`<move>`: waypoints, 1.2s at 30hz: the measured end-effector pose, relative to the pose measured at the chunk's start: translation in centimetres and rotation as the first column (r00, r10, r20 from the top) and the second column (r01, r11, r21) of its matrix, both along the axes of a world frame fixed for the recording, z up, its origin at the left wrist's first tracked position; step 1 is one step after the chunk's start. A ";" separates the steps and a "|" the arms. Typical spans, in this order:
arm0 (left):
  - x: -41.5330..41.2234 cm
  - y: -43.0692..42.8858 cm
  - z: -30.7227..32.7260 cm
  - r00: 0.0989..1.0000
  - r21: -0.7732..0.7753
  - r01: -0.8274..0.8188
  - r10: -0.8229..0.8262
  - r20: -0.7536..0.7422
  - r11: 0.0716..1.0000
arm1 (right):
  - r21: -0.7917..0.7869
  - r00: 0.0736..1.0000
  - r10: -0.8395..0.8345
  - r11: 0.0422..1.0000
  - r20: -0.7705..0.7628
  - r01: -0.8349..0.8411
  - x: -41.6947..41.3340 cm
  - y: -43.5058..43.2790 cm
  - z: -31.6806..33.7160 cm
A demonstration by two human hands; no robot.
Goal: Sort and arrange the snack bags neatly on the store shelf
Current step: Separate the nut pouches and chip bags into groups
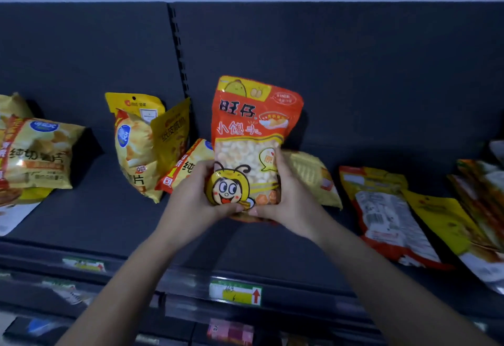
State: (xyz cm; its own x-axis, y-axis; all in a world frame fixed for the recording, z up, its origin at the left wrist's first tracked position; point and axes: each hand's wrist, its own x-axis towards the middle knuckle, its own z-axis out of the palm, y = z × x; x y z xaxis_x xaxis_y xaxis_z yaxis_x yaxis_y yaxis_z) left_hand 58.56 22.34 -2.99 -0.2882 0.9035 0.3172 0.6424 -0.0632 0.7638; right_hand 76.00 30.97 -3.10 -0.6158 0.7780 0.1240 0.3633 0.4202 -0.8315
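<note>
Orange snack bag (253, 127), clasped low by fingers of left hand (191, 198) and right hand (289, 201), should be stood square on the shelf (109, 223), label forward.

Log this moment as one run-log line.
held: orange snack bag, upright | left hand grip: bag's lower left | right hand grip: bag's lower right | around: yellow chip bags, untidy

Pretty clearly a shop: dark metal shelf (114, 209) with a slotted upright (178, 48), price tags (236, 292) clipped along the front rail, and packaged snack bags (35, 152) lying all over it.
</note>
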 end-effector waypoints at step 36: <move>32.3 11.1 -3.7 0.384 -0.337 0.491 -0.547 -0.744 0.803 | -0.143 0.855 -0.185 0.947 0.485 0.286 31.4 5.3 -3.4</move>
State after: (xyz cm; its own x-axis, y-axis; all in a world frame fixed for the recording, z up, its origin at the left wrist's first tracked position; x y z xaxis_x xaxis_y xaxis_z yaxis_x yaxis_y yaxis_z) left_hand 90.83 33.46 -6.72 0.5812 0.8084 0.0933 0.8127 -0.5825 -0.0160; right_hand 107.40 36.24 -6.47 -0.3572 0.8836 -0.3026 0.7911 0.1140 -0.6010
